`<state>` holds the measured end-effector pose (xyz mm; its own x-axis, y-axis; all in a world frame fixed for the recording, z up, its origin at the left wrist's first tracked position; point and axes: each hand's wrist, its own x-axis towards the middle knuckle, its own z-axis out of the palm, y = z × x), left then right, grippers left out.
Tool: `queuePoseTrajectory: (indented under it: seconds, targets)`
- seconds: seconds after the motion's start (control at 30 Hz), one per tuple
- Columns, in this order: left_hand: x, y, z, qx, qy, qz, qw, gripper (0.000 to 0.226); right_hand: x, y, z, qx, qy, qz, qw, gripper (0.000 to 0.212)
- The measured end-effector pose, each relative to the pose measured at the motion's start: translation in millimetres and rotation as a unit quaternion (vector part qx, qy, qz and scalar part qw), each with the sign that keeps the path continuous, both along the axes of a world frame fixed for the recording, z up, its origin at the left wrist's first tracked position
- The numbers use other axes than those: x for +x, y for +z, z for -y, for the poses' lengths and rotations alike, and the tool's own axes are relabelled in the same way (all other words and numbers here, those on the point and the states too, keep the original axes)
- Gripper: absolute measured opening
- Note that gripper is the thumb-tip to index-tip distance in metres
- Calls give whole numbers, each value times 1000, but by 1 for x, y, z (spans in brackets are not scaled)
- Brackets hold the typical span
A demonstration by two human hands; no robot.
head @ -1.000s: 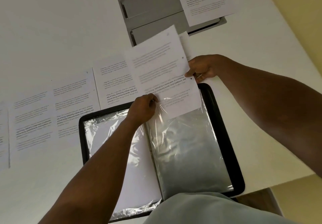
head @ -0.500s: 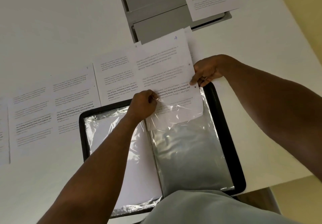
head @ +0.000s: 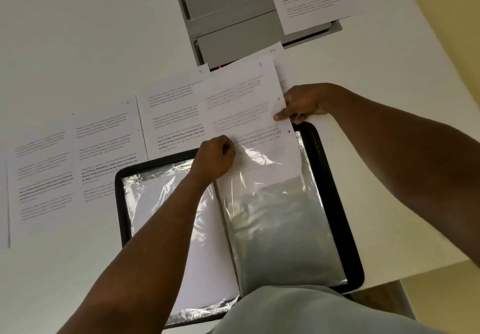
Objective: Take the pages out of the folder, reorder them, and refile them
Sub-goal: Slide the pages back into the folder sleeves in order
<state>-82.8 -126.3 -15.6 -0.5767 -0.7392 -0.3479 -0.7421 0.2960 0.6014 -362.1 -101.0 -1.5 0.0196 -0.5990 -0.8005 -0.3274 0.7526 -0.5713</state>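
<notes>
The left hand (head: 217, 155) pinches the sleeve (head: 280, 219) mouth open so the right hand's (head: 302, 103) grip can feed the page (head: 244, 110) in.

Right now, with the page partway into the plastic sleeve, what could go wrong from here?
1. The sleeve is wrinkled near its mouth, where the left hand pinches it open; the page could catch there and buckle.
2. The right hand holds the page by one edge only, so it may go in crooked.
3. The folder overhangs the table edge near the body and could tip or slide.
</notes>
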Motion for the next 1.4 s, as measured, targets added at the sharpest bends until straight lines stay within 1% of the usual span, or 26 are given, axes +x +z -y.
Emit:
queuePoseTrajectory:
  seconds: [0.07, 0.1, 0.13, 0.2, 0.27, 0.33, 0.4, 0.47, 0.53, 0.63, 0.77, 0.8, 0.83, 0.87, 0.93, 0.97, 1.0, 1.07, 1.1, 1.13, 1.17, 1.23, 1.27, 1.3, 1.33, 1.4]
  targets:
    - [-2, 1, -1, 13, 6, -1, 1000, 10, 2, -4, 2, -36, -94, 22, 995, 29]
    - [-3, 1, -1, 19, 4, 0, 1000, 9, 3, -6, 3, -38, -121, 39, 991, 28]
    - [-5, 1, -1, 26, 0, 1, 1000, 9, 4, -7, 2, -30, -129, 52, 990, 27]
    - [-9, 2, -2, 38, -11, 0, 999, 8, 5, -6, 1, -10, -114, 54, 992, 26]
    - [-17, 1, -3, 45, -30, 3, 999, 10, 5, -5, 1, -8, -109, 45, 993, 31]
    - [-24, -1, -4, 55, -47, 9, 997, 14, 7, -7, 3, -23, -134, 32, 990, 36]
    - [-30, -1, -4, 61, -49, 10, 997, 16, 9, -14, 6, -47, -144, -1, 988, 35]
    - [-33, -2, -4, 66, -42, 12, 997, 17, 9, -15, 7, -48, -110, -26, 992, 34]
    - [-34, -2, -4, 67, -35, 14, 997, 18, 5, -11, 7, -26, -64, -18, 997, 33]
    - [-33, -1, -3, 58, -32, 12, 998, 18, -4, -4, 5, 16, -26, 4, 1000, 33]
    - [-32, -2, -3, 54, -32, 6, 998, 16, -5, 4, 4, 76, 91, -18, 993, 22]
    - [-32, -3, -3, 56, -31, 4, 998, 17, -3, 5, 5, 76, 96, -17, 992, 24]
    - [-32, -2, -4, 58, -31, 3, 998, 17, -1, 4, 6, 61, 75, -12, 995, 30]
    - [-32, -2, -4, 59, -32, 2, 998, 17, 1, -1, 8, 33, 27, -7, 999, 35]
    - [-33, -1, -4, 56, -32, 1, 998, 17, 4, -9, 12, -32, -78, -11, 996, 34]
    - [-32, -1, -4, 54, -31, 1, 998, 17, 5, -11, 13, -45, -87, -23, 995, 31]
    - [-32, -1, -4, 53, -29, 0, 998, 17, 6, -12, 13, -37, -56, -32, 997, 28]
    - [-30, -1, -4, 57, -29, 2, 998, 17, 7, -6, 12, 7, 65, -38, 997, 16]
    - [-30, -1, -4, 58, -29, 2, 998, 17, 7, -2, 11, 26, 101, -41, 994, 13]
    - [-30, -1, -4, 58, -29, 0, 998, 17, 6, 0, 11, 34, 112, -46, 992, 14]
    - [-30, 0, -4, 58, -28, -1, 998, 16, 6, 1, 12, 28, 100, -50, 993, 18]
    - [-29, 0, -4, 58, -26, -3, 998, 16, 4, -4, 14, -9, 42, -53, 998, 27]
    - [-29, -1, -3, 60, -22, -5, 998, 16, 4, -4, 14, -13, 32, -53, 998, 25]
    - [-29, -1, -4, 60, -19, -9, 998, 16, 5, -4, 14, -1, 53, -56, 997, 22]
    - [-29, -1, -4, 61, -17, -11, 998, 16, 5, -3, 14, 24, 105, -70, 992, 21]
    - [-29, 0, -4, 60, -20, -12, 998, 16, 6, 0, 12, 77, 200, -96, 972, 30]
